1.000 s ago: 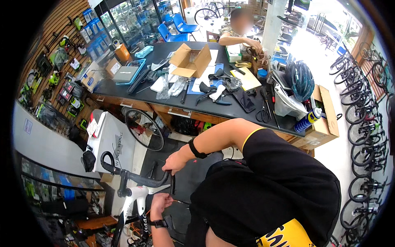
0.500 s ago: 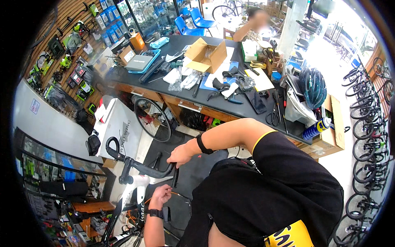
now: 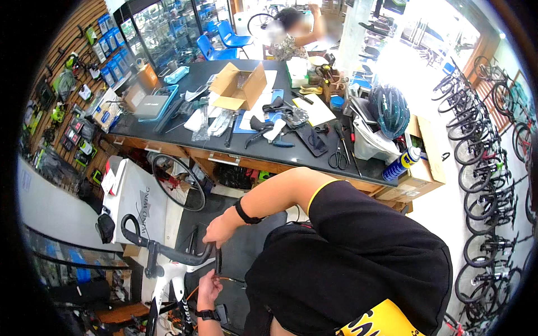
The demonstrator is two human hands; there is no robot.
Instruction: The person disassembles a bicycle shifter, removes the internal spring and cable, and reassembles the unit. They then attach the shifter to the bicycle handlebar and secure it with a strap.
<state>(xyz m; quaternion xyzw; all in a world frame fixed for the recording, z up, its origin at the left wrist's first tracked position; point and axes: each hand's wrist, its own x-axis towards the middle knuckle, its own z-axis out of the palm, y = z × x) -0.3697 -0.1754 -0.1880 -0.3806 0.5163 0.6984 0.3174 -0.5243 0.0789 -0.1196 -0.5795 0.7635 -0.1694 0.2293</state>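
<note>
In front of me, a white bicycle frame (image 3: 178,280) carries a black drop handlebar (image 3: 174,253). My right hand (image 3: 221,227), with a black wristband, is closed round the handlebar's curve on the side nearest me. Just below it, my left hand (image 3: 209,287) has its fingers pinched together beside the downturned end of the bar. Whatever lies between those fingertips is hidden. An orange cable (image 3: 230,279) runs close by the left hand. A dark watch (image 3: 207,315) sits on my left wrist.
A black workbench (image 3: 193,131) beyond my arm bears an open cardboard box (image 3: 240,87), scissors (image 3: 338,159), a helmet (image 3: 389,112) and a blue spray can (image 3: 401,163). Beneath it leans a wheel (image 3: 179,182). Bicycles (image 3: 476,185) line the right; another person (image 3: 291,39) sits behind.
The whole view has turned, so the bench and handlebar appear further left. My right hand keeps its grip on the bar; my left stays by its end. The person behind now has an arm raised.
</note>
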